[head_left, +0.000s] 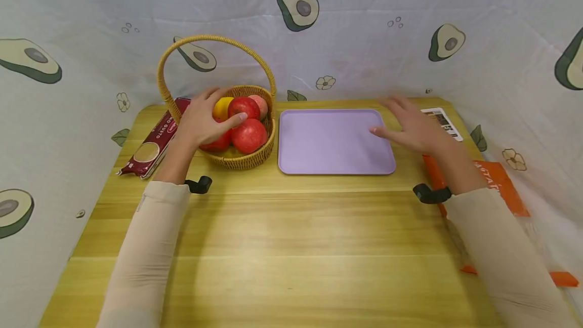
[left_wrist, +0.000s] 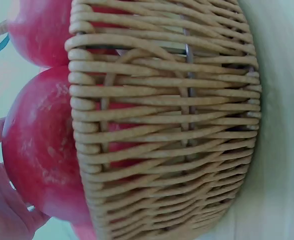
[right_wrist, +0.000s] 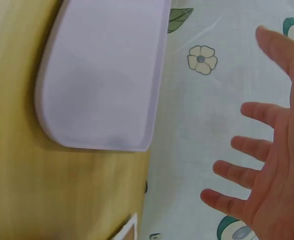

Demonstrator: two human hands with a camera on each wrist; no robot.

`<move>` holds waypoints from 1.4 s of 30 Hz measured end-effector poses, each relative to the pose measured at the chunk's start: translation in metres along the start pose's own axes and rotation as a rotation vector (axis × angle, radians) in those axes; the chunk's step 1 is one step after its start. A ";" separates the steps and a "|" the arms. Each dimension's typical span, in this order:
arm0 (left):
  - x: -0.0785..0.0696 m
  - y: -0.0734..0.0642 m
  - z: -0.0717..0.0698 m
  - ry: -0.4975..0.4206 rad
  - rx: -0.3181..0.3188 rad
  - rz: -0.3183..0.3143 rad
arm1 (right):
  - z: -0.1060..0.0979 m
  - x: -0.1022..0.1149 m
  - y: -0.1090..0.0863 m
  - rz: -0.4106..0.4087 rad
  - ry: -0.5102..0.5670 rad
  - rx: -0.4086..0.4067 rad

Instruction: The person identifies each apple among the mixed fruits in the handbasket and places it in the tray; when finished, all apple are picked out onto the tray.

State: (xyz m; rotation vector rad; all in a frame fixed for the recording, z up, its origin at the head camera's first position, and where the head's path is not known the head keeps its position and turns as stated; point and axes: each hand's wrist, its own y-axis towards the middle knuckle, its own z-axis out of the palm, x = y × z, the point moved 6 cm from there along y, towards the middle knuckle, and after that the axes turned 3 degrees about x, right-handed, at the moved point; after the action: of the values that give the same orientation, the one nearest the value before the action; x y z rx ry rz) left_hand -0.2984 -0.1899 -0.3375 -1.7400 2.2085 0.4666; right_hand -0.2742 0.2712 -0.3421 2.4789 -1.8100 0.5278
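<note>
A wicker basket with a tall arched handle holds several round red fruits, a yellow fruit and a pinkish one. My left hand is over the basket's left side, thumb stretched across the red fruits. From the left wrist, a large red fruit bulges above the woven rim, with part of the hand close beside it; whether they touch, I cannot tell. To the right lies a flat lilac tray with nothing on it. Fingers spread, my right hand hovers by its right edge, holding nothing.
A dark red packet lies left of the basket, partly behind the left forearm. At the right are a white-edged card and an orange and clear bag, partly under the right arm. A printed cloth hangs behind the wooden table.
</note>
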 end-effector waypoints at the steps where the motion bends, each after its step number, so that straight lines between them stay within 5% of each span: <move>1: 0.002 -0.002 0.000 -0.011 -0.007 -0.004 | 0.002 -0.001 -0.003 -0.002 0.016 -0.004; 19: 0.034 -0.027 0.007 -0.137 -0.109 -0.094 | 0.057 -0.026 -0.032 0.097 0.183 -0.068; 29: 0.032 -0.032 0.012 -0.155 -0.168 -0.028 | 0.079 -0.033 -0.038 0.139 0.200 -0.048; 42: 0.031 -0.047 0.018 -0.133 -0.235 -0.029 | 0.085 -0.035 -0.043 0.125 0.247 -0.172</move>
State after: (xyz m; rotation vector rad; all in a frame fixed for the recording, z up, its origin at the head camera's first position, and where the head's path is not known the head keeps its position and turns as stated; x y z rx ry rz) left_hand -0.2595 -0.2202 -0.3698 -1.7932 2.1034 0.8387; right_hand -0.2217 0.2993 -0.4245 2.0980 -1.8346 0.6238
